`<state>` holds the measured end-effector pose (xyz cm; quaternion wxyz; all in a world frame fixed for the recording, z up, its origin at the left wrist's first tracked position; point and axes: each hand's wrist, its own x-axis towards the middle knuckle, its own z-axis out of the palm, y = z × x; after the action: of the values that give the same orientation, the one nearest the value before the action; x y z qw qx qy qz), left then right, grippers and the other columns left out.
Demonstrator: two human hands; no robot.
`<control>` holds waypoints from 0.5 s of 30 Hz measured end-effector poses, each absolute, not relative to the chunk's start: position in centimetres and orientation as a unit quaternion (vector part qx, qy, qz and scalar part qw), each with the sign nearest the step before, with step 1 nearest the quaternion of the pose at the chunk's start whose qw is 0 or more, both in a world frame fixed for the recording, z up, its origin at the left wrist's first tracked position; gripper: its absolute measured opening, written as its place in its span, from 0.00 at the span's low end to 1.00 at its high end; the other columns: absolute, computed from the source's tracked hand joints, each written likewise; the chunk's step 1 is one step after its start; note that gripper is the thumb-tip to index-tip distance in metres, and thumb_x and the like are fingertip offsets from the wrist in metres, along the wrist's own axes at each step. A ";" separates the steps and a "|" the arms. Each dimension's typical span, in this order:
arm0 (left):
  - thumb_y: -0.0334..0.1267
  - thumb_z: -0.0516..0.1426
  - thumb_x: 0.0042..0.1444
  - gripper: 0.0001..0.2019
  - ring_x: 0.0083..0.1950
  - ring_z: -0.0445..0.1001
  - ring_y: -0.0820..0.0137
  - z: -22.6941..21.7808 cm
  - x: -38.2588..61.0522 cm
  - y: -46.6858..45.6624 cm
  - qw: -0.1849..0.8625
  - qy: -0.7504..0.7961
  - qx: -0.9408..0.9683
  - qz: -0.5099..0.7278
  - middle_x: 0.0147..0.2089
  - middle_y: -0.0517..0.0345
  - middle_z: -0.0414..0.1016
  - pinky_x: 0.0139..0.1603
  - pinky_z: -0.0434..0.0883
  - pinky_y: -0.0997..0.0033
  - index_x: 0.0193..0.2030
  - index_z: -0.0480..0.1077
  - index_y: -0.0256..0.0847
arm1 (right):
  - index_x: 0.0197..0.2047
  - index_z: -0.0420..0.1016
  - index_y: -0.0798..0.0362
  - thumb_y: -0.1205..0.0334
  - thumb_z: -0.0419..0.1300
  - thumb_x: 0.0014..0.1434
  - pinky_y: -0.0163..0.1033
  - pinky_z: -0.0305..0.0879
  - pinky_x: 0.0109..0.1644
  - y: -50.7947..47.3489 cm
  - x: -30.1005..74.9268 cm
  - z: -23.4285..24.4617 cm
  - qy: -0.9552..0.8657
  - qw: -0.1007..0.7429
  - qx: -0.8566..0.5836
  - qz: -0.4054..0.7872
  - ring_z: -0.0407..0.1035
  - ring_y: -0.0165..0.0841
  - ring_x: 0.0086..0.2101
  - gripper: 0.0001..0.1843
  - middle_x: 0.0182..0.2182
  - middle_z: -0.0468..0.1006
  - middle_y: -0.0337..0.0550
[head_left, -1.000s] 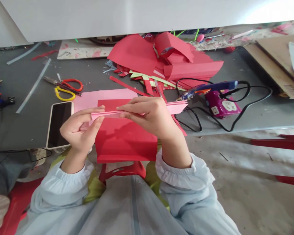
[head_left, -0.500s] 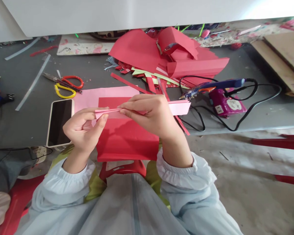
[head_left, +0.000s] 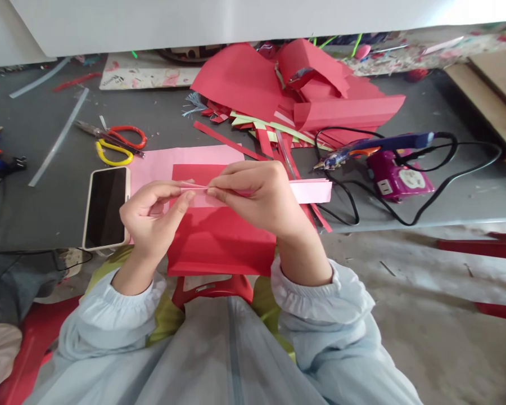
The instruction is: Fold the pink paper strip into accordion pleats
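In the head view, looking down, we see a grey table and two bare hands above its near edge. The left hand pinches one end of a strip of folded pink paper narrowly between thumb and fingers. The right hand grips the same paper close beside those fingertips, and the layered other end sticks out past its knuckles. The paper is held level, above a red sheet that overlaps a flat pink sheet and reaches beyond the table's near edge over the lap.

Left of the hands, we find a phone at the near edge, dark screen up, and behind it scissors with one red and one yellow handle. Toward the far edge rises a loose pile of red paper. Right of the hands, a blue glue gun with a black cable lies by a purple socket box. Cardboard lies near the far right.
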<state>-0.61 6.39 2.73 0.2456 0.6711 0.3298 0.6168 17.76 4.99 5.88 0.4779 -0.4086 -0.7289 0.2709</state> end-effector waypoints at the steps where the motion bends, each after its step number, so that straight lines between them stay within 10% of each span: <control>1: 0.28 0.68 0.50 0.07 0.39 0.83 0.70 2.7 -0.7 6.4 0.248 0.331 0.666 0.621 0.35 0.60 0.83 0.39 0.80 0.74 0.34 0.78 0.43 | 0.28 0.81 0.55 0.67 0.63 0.60 0.33 0.65 0.33 5.0 17.8 5.9 -0.729 0.478 -0.406 0.273 0.72 0.28 0.28 0.09 0.25 0.80 0.41; 15: 0.27 0.69 0.47 0.08 0.34 0.81 0.70 2.9 -0.4 5.9 0.242 0.330 0.668 0.622 0.32 0.59 0.82 0.35 0.80 0.72 0.31 0.77 0.43 | 0.29 0.82 0.54 0.69 0.63 0.59 0.33 0.63 0.32 4.9 17.4 6.1 -0.729 0.454 -0.414 0.301 0.71 0.27 0.29 0.09 0.27 0.80 0.40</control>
<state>-0.36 5.86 2.86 0.2418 0.6678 0.3301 0.6218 17.44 4.89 6.09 0.4538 -0.4139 -0.7294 0.3013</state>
